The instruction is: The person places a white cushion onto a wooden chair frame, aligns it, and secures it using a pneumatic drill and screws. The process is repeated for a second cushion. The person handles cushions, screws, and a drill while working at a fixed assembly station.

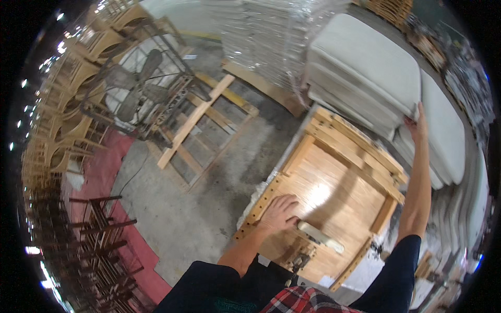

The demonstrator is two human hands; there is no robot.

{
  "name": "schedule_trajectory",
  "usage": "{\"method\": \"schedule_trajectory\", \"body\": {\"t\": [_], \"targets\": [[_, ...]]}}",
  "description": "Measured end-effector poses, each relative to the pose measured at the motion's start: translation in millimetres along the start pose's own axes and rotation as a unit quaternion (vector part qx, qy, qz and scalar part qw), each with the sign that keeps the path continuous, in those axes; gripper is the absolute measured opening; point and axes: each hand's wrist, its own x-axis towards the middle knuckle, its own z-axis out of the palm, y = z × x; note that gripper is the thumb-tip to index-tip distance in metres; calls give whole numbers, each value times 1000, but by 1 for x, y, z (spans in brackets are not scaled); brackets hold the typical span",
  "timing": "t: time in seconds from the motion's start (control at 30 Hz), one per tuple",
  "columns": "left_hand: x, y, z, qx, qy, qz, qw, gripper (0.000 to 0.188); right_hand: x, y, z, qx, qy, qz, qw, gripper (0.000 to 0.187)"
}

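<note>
Reach spanning 2 sides

Your left hand (282, 211) is resting on the wooden panel (344, 180) in front of you, fingers loosely spread just beside a pale, round-ended bar (320, 236). Your right hand (416, 122) is touching a corner of the upper padded slab (370, 57), beyond the panel to your right; I cannot tell whether its fingers are clamping. Your 2 hands are sitting well apart.

If your right hand is pulling at only 1 corner, the slab could be twisting and skewing those beneath it. If your left arm is leaning hard, the hand could be sliding on the glossy grain or knocking the bar.

The panel is reflecting a bright glare; along its left, a straight rail (264, 200) is showing round holes. The slabs are looking pale and soft, their corners rounding. Farther out, crinkled clear film is glinting around a tall stack (261, 36), and a slatted pallet (211, 145) is lying on grey concrete (180, 221).
</note>
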Motion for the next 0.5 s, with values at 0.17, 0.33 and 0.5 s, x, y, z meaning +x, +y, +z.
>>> {"method": "schedule_trajectory", "body": {"t": [0.17,0.33,0.5], "targets": [[2,0,16,-5,11,4,1000,56,2,-25,25,-113,1,20,993,70],[-4,4,13,-7,24,5,1000,56,-75,-20,71,-15,18,0,1000,56],[1,-10,23,-40,67,24,997,48,-188,-28,108,44,86,-40,995,49]]}}
